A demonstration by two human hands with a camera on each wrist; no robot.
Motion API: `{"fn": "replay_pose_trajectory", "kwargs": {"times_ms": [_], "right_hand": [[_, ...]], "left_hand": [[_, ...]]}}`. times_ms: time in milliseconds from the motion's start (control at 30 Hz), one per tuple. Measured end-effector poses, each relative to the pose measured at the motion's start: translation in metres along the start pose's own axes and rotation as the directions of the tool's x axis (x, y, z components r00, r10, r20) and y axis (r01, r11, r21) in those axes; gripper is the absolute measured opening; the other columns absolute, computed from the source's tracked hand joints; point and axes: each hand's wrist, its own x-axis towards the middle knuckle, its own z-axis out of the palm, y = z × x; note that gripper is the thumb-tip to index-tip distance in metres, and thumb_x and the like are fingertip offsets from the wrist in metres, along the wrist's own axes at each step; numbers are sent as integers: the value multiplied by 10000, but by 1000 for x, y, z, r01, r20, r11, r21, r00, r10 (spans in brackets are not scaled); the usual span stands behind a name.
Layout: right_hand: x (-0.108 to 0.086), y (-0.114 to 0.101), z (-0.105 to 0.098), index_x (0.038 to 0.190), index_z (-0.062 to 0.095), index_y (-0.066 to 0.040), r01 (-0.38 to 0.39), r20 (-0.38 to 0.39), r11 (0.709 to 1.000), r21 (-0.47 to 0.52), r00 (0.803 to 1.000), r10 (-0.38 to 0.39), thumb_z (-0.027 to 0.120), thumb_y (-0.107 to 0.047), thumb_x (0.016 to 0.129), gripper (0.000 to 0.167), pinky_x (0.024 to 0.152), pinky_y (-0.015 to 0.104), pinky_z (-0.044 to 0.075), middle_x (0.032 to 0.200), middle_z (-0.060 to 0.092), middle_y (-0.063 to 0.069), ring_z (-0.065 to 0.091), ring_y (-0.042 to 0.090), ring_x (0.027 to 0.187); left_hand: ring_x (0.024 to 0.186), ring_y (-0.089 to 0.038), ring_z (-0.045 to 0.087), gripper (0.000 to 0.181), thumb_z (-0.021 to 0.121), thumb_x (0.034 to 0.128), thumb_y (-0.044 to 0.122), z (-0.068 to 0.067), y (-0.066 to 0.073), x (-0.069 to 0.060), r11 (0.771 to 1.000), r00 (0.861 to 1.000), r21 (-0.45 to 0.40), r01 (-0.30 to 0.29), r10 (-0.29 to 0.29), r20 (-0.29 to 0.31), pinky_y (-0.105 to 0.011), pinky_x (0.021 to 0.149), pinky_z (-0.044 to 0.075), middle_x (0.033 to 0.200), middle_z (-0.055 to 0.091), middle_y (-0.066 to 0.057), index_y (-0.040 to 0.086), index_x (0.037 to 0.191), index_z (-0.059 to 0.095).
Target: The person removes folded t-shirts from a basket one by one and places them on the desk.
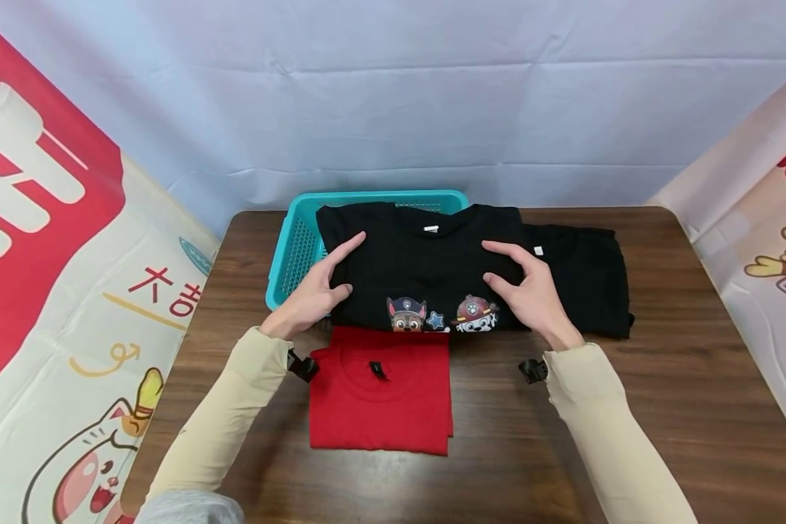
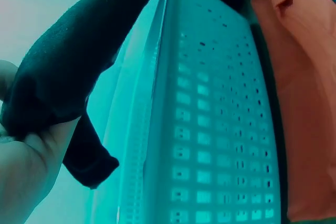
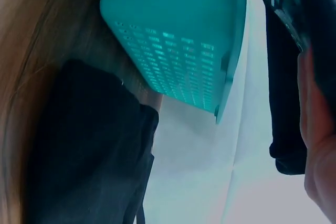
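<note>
A folded black T-shirt (image 1: 426,269) with cartoon dog heads along its lower edge is held up over the teal basket (image 1: 282,273). My left hand (image 1: 309,297) grips its left side, thumb on the near face. On the opposite side my right hand (image 1: 530,295) grips it, with the index finger stretched across the front. In the left wrist view the folded shirt (image 2: 68,51) hangs above the basket's rim. The right wrist view shows the basket (image 3: 168,40) below and beside the raised cloth. What lies inside the basket is mostly hidden.
A folded red T-shirt (image 1: 380,407) lies on the brown table (image 1: 498,451) in front of the basket. To the right rests another folded black garment (image 1: 583,284) with a small white tag. White cloth (image 1: 399,109) hangs behind, and printed curtains stand on both sides.
</note>
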Motion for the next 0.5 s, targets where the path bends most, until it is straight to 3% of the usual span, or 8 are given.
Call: {"fn": "replay_pose_trajectory", "kwargs": {"times_ms": [100,267,500], "right_hand": [[-4,2,-4,1363,555,-191,25,-3,1000,-8,1000,-25,655,-15,873,530,914,141,381,1405,532,45,508,110,1131],[-11,4,-8,1369,545,-200,34,-11,999,0,999,-34,650,16,862,561,918,125,368,1398,532,42,486,59,1109],[-23,9,-13,1361,553,-205,-3,-37,1000,17,999,4,669,9,858,559,930,84,372,1405,527,16,476,-4,1159]], "left_hand": [[1465,-132,160,782,456,913,-75,4,0,0,1000,1000,9,-7,6,14,-478,1097,384,1586,184,153,368,1521,241],[1445,-131,199,784,462,911,-78,11,2,-1,1000,1000,15,6,-7,28,-465,1102,382,1583,195,151,347,1529,237],[1440,-212,227,764,444,898,-116,24,14,-5,1000,999,1,3,-3,45,-495,1122,344,1605,199,22,214,1549,223]]}}
